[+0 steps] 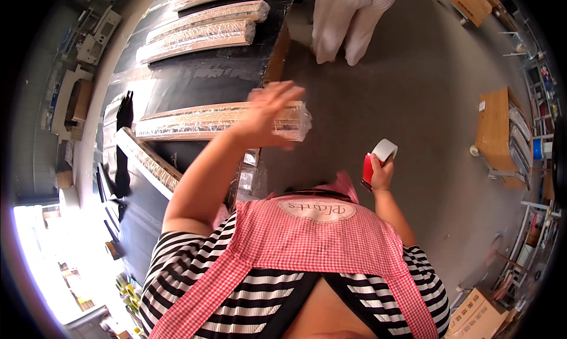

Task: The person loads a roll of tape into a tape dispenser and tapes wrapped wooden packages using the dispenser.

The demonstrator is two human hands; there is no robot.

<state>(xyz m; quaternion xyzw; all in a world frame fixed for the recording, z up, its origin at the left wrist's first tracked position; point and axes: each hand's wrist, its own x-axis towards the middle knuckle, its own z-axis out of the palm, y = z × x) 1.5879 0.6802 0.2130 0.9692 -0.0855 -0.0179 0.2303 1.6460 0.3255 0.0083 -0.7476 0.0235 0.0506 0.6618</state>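
My left hand [273, 115] is spread over the right end of a long bundle [195, 121] wrapped in clear plastic film. Its fingers are apart and slightly blurred; whether they touch the film I cannot tell. The bundle lies across the dark table [207, 73], its wrapped end jutting past the table's edge. In my right hand [383, 174], off to the right over the floor, is a red tape dispenser [367, 169] with a pale roll of tape on it. A second wrapped bundle [147, 159] lies slantwise at the near left.
More film-wrapped bundles [201, 40] lie farther along the table. Another person in white trousers [348, 26] stands beyond the table's right edge. Wooden carts [499, 126] on wheels stand at right, and a cardboard box [478, 315] sits at the lower right.
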